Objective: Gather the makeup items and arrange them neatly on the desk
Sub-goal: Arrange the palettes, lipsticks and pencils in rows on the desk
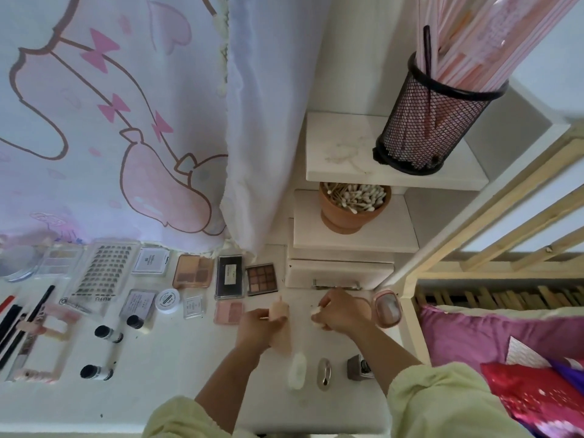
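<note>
My left hand point(257, 324) grips a peach tube point(279, 311) that stands near the middle of the white desk point(177, 384). My right hand point(339, 312) pinches a small white cap point(315, 311), held a little apart from the tube. Palettes lie in a row at the back: a brown grid palette point(261, 279), a dark case point(229, 277), a peach palette point(193, 271). A pink blush point(228, 312) lies beside my left hand. Near the front edge lie a clear tube point(297, 369), a silver oval item point(324, 373) and a grey square bottle point(357, 367).
Lash tray point(102, 268), white jar point(167, 300), small black-capped bottles point(109, 334) and dark pencils point(30, 314) fill the desk's left. White stepped shelves point(347, 238) carry a cotton-swab pot point(354, 205) and a mesh cup point(429, 121). A pink compact point(388, 308) lies right; curtain point(126, 121) behind.
</note>
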Tool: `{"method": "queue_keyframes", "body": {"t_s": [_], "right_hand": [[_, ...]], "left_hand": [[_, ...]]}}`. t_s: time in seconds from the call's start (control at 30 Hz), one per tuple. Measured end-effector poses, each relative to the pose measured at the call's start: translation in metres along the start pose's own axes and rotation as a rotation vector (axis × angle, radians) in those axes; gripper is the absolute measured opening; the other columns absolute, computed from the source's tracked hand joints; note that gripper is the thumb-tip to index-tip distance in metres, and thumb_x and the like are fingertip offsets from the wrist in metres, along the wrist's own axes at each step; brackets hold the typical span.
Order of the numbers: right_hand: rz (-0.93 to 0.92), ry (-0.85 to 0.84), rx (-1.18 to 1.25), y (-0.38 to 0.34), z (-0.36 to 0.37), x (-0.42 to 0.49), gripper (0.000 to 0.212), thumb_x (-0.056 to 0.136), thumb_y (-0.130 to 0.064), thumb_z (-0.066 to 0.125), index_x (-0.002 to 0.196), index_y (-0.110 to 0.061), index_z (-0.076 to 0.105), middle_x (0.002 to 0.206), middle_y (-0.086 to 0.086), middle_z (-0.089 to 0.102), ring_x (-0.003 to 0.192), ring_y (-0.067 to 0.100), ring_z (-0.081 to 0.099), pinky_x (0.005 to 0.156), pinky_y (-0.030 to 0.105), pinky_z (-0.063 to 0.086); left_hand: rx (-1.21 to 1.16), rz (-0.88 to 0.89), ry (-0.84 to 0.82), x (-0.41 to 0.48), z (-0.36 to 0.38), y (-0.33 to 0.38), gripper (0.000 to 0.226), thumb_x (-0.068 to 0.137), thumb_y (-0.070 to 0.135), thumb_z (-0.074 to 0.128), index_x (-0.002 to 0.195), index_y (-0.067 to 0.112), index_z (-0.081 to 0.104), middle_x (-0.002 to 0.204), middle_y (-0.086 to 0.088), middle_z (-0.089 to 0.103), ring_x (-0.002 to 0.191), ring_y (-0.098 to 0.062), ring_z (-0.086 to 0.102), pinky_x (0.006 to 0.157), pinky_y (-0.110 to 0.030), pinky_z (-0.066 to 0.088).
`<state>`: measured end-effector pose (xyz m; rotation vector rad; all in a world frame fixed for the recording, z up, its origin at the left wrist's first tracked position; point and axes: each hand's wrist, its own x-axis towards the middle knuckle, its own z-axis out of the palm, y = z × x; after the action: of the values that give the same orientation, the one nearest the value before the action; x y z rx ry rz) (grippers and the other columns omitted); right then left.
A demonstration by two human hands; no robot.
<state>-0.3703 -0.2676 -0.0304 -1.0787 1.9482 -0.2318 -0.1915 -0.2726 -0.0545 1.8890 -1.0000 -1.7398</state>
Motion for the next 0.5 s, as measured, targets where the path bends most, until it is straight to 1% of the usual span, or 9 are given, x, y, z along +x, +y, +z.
{"method": "queue_keyframes", "body": {"t_s": [0.07, 0.1, 0.13, 0.2, 0.27, 0.33, 0.4, 0.47, 0.5], "right_hand": [[0.043, 0.001, -0.083, 0.004, 0.006, 0.007, 0.029, 0.082, -0.023, 0.073, 0.105, -0.009, 0.063, 0.101, 0.007, 0.068, 0.091, 0.021, 0.067, 0.086, 0.036, 0.055], [0.061, 0.001, -0.116, 0.005, 0.009, 0.01, 0.034, 0.083, -0.028, 0.072, 0.11, -0.01, 0.062, 0.106, 0.006, 0.068, 0.093, 0.019, 0.065, 0.086, 0.034, 0.054], [0.066, 0.004, -0.144, 0.007, 0.011, 0.011, 0.039, 0.084, -0.031, 0.071, 0.116, -0.01, 0.061, 0.109, 0.005, 0.067, 0.096, 0.019, 0.063, 0.086, 0.032, 0.053], [0.072, 0.004, -0.14, 0.011, 0.014, 0.016, 0.045, 0.085, -0.033, 0.07, 0.122, -0.01, 0.059, 0.115, 0.005, 0.064, 0.102, 0.019, 0.061, 0.083, 0.028, 0.05], [0.074, -0.005, -0.12, 0.014, 0.014, 0.017, 0.045, 0.086, -0.032, 0.07, 0.123, -0.01, 0.058, 0.118, 0.006, 0.063, 0.104, 0.018, 0.06, 0.077, 0.025, 0.045], [0.065, -0.023, -0.092, 0.017, 0.015, 0.019, 0.043, 0.085, -0.029, 0.071, 0.121, -0.009, 0.059, 0.115, 0.006, 0.064, 0.102, 0.02, 0.062, 0.078, 0.028, 0.049], [0.06, -0.037, -0.071, 0.021, 0.014, 0.02, 0.041, 0.084, -0.026, 0.073, 0.12, -0.009, 0.059, 0.11, 0.007, 0.066, 0.094, 0.021, 0.065, 0.081, 0.033, 0.055], [0.05, -0.046, -0.08, 0.022, 0.012, 0.019, 0.04, 0.085, -0.025, 0.072, 0.119, -0.01, 0.059, 0.109, 0.007, 0.065, 0.089, 0.02, 0.064, 0.08, 0.032, 0.055], [0.039, -0.043, -0.097, 0.022, 0.011, 0.019, 0.04, 0.085, -0.025, 0.072, 0.119, -0.01, 0.058, 0.109, 0.005, 0.064, 0.092, 0.019, 0.063, 0.081, 0.031, 0.054]], "left_hand": [[0.036, -0.009, 0.044, 0.007, 0.009, -0.004, 0.024, 0.083, 0.016, 0.074, 0.105, 0.012, 0.065, 0.084, 0.002, 0.065, 0.079, -0.017, 0.064, 0.07, -0.033, 0.056], [0.052, -0.017, 0.061, 0.01, 0.012, -0.006, 0.023, 0.082, 0.017, 0.075, 0.103, 0.012, 0.067, 0.083, 0.003, 0.066, 0.079, -0.018, 0.065, 0.074, -0.034, 0.057], [0.06, -0.019, 0.078, 0.01, 0.013, -0.008, 0.022, 0.081, 0.017, 0.076, 0.101, 0.013, 0.068, 0.082, 0.003, 0.067, 0.079, -0.017, 0.066, 0.075, -0.033, 0.057], [0.101, -0.006, 0.099, 0.012, 0.017, -0.012, 0.021, 0.08, 0.02, 0.077, 0.099, 0.015, 0.07, 0.082, 0.004, 0.068, 0.076, -0.015, 0.065, 0.069, -0.028, 0.053], [0.146, 0.016, 0.113, 0.012, 0.02, -0.014, 0.022, 0.078, 0.023, 0.078, 0.098, 0.016, 0.07, 0.084, 0.004, 0.069, 0.076, -0.013, 0.064, 0.065, -0.024, 0.048], [0.191, 0.031, 0.117, 0.012, 0.023, -0.016, 0.025, 0.078, 0.026, 0.078, 0.099, 0.015, 0.068, 0.088, 0.003, 0.069, 0.081, -0.015, 0.064, 0.069, -0.025, 0.048], [0.277, 0.05, 0.114, 0.012, 0.025, -0.016, 0.027, 0.079, 0.029, 0.076, 0.1, 0.016, 0.066, 0.092, 0.002, 0.068, 0.086, -0.016, 0.064, 0.074, -0.026, 0.049], [0.362, 0.079, 0.113, 0.012, 0.025, -0.016, 0.029, 0.08, 0.034, 0.075, 0.101, 0.017, 0.065, 0.095, 0.002, 0.068, 0.087, -0.015, 0.063, 0.075, -0.026, 0.049], [0.407, 0.095, 0.115, 0.012, 0.026, -0.017, 0.031, 0.08, 0.036, 0.074, 0.103, 0.017, 0.065, 0.095, 0.003, 0.067, 0.086, -0.015, 0.062, 0.075, -0.026, 0.05]]}}
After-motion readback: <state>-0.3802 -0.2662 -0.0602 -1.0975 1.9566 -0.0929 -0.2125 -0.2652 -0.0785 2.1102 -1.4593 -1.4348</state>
